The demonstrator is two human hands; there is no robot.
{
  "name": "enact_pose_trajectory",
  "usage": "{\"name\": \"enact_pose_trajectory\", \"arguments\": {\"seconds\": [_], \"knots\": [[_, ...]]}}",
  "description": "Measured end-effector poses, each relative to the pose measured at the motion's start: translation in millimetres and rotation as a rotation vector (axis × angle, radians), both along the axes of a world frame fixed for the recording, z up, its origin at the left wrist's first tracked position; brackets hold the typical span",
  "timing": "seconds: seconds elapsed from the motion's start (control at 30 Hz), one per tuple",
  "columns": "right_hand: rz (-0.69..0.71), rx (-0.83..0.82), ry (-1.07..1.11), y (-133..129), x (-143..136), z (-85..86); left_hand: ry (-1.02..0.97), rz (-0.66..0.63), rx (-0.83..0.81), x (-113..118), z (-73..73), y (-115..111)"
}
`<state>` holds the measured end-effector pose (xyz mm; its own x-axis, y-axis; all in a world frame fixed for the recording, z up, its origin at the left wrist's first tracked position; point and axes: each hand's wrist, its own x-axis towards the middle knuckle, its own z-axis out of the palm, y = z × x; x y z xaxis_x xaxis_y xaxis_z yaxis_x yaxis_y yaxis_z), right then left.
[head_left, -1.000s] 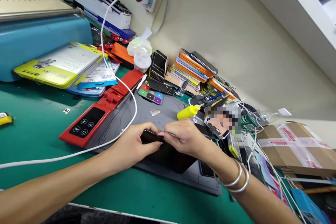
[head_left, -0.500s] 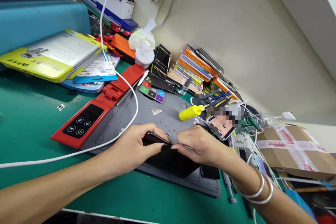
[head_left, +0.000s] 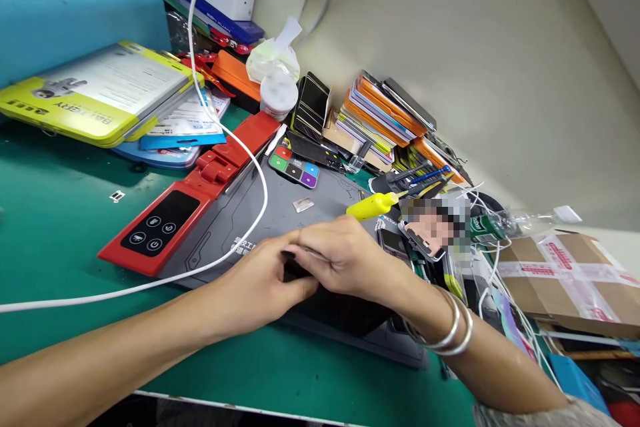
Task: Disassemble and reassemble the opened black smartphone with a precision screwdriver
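Our left hand [head_left: 265,280] closes around one end of a dark flat device [head_left: 345,310], over the grey mat [head_left: 280,197] near the front edge of the bench [head_left: 310,373]. Our right hand [head_left: 347,257] curls tightly at the device's upper edge; we cannot tell what that grip pinches. Uneven pressure could make the device slip or crack. Crossing the mat's left side, the white cable [head_left: 75,300] could snag our wrist; the yellow bottle [head_left: 373,207] obstructs just beyond.

A taped cardboard box [head_left: 570,277] lies beside what looks like a clear bottle [head_left: 525,219].
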<state>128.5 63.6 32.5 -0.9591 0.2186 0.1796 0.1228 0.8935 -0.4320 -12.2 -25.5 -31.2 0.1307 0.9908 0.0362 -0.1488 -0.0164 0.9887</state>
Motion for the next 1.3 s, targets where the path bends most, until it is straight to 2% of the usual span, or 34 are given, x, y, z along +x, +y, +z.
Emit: {"name": "enact_pose_trajectory", "arguments": {"seconds": [0.1, 0.23, 0.37, 0.47, 0.6, 0.7, 0.8, 0.87, 0.97, 1.1, 1.3], "knots": [[0.028, -0.023, 0.007, 3.9, -13.3, -3.6, -0.018, 0.022, 0.004, 2.1, -3.7, 2.1], [-0.028, -0.034, 0.055, 5.4, -16.0, -2.3, -0.014, 0.044, -0.054, 0.9, -2.0, 4.9], [-0.169, -0.058, 0.104, 1.3, -5.4, 8.2, -0.014, 0.047, -0.092, -5.1, 6.5, 4.1], [-0.342, -0.089, 0.204, -3.2, 9.6, 17.3, -0.024, 0.134, -0.050, -6.3, 11.4, -1.7], [-0.555, -0.054, 0.405, -11.8, 30.2, 23.6, 0.110, 0.232, 0.129, 2.3, 21.9, -6.3], [-0.663, 0.013, 0.569, -20.9, 37.5, 22.9, 0.267, 0.310, 0.341, 9.4, 40.1, -0.4], [-0.718, 0.074, 0.692, -29.6, 38.6, 19.7, 0.467, 0.412, 0.540, 12.1, 58.0, 9.1], [-0.714, 0.112, 0.716, -34.1, 40.1, 17.9, 0.595, 0.461, 0.648, 12.9, 63.9, 13.6], [-0.680, 0.175, 0.693, -39.8, 47.3, 17.4, 0.676, 0.474, 0.750, 17.5, 64.2, 14.6], [-0.654, 0.265, 0.643, -48.3, 60.7, 19.6, 0.653, 0.434, 0.813, 32.9, 61.5, 9.8], [-0.710, 0.388, 0.618, -58.7, 76.1, 17.1, 0.749, 0.457, 0.901, 56.1, 58.5, 7.5]]}}
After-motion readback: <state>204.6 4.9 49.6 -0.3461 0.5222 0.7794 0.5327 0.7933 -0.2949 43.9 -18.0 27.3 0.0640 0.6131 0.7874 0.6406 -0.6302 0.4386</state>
